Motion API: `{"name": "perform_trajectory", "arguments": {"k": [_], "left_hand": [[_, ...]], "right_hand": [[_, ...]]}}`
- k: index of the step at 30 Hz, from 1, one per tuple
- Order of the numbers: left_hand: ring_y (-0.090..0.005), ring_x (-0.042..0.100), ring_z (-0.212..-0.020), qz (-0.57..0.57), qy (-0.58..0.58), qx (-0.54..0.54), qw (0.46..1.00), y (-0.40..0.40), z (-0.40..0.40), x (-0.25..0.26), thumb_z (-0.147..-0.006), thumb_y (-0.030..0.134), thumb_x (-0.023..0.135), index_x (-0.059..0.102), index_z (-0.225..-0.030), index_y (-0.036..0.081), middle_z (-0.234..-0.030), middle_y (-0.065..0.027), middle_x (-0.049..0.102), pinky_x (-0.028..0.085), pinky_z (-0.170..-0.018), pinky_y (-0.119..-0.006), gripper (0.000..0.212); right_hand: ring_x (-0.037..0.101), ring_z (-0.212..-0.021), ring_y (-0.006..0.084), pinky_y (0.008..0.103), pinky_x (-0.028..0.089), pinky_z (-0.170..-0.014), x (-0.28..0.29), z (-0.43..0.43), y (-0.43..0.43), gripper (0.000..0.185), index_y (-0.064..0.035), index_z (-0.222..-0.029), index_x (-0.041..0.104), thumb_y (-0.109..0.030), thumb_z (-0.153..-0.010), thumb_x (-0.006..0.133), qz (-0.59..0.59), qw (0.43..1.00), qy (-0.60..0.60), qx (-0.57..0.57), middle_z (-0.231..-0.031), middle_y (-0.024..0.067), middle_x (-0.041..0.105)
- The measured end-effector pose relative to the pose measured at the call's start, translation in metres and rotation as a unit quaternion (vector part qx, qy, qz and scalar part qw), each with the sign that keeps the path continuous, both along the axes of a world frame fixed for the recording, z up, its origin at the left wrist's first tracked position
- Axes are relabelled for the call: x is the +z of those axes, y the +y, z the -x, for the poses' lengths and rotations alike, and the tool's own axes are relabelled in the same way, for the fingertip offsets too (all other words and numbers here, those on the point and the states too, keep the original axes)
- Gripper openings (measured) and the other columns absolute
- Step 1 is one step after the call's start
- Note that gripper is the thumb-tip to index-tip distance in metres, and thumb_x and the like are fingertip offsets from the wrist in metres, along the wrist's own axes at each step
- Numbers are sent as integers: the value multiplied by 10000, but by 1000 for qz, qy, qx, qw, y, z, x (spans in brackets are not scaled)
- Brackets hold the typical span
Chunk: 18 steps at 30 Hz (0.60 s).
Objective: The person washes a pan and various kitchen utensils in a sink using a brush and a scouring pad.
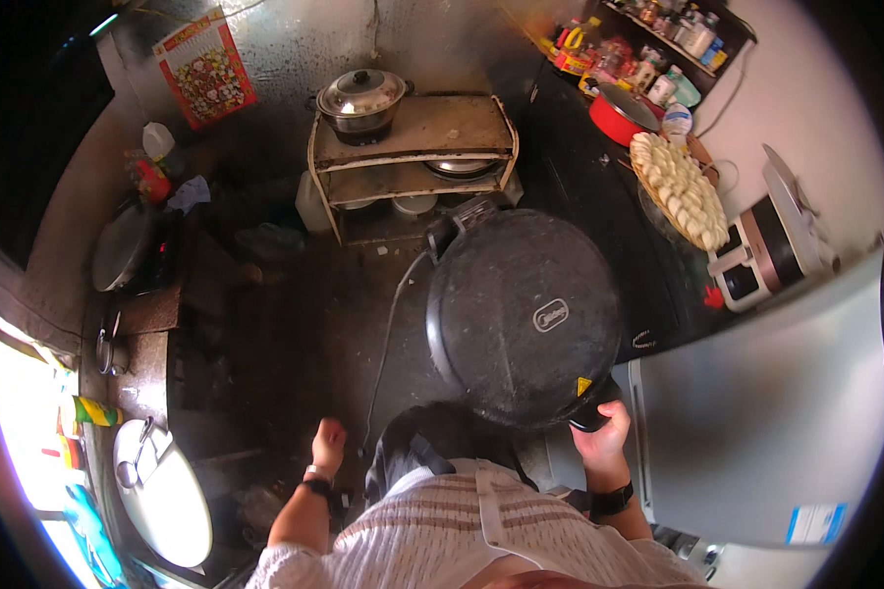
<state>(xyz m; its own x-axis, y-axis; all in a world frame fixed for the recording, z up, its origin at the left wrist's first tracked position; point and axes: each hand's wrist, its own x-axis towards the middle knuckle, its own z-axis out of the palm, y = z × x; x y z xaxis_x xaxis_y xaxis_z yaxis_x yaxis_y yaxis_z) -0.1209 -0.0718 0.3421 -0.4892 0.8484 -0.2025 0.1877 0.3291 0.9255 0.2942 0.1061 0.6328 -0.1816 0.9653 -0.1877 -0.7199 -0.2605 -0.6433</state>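
A round black electric baking pan bearing the Midea mark is held up in front of my body. My right hand grips its front handle at the lower right, with the thumb along the top. A hinge shows at its far edge, and a power cord hangs from there toward the floor. Down at my left side is my left hand, apart from the pan, its fingers curled and nothing visible in it. The pan's underside is hidden.
A worn shelf rack with a lidded steel pot stands ahead. On the dark counter to the right are a red pot, a tray of dumplings and a white appliance. A refrigerator stands close at right.
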Motion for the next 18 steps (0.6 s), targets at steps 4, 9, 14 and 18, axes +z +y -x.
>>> {"name": "perform_trajectory", "arguments": {"k": [4, 9, 14, 18], "left_hand": [[-271, 284, -1260, -105, 81, -109, 985, 249, -50, 85, -603, 43, 733, 199, -1339, 21, -1353, -155, 299, 240, -1036, -328, 910], [-280, 542, -993, -151, 65, -98, 981, 492, -70, 102, -682, 139, 685, 489, -1125, 63, -1049, -146, 567, 422, -843, -329, 491], [-282, 598, -701, -53, 30, -83, 995, 627, -50, 96, -724, 191, 630, 589, -854, 51, -719, -131, 608, 468, -644, -343, 194], [-294, 594, -672, -92, 150, -81, 981, 681, -23, 36, -744, 200, 595, 605, -842, 71, -710, -135, 615, 469, -624, -347, 162]], "right_hand": [[478, -1081, 274, 424, 338, -956, 12, 5, 99, 551, -26, -1163, 481, -195, -640, 437, -9, 997, -57, -43, -1149, 89, 527], [487, -1064, 284, 434, 355, -935, 28, 29, 223, 593, -56, -1159, 494, -235, -594, 482, 57, 996, -38, -59, -1140, 87, 535], [511, -1023, 287, 447, 391, -891, 46, 49, 349, 545, -38, -1098, 518, -224, -587, 491, 51, 993, -54, -92, -1093, 87, 553], [515, -1013, 283, 444, 408, -867, 63, 66, 437, 511, -45, -1071, 527, -214, -590, 503, 41, 993, -40, -108, -1066, 76, 563]]}}
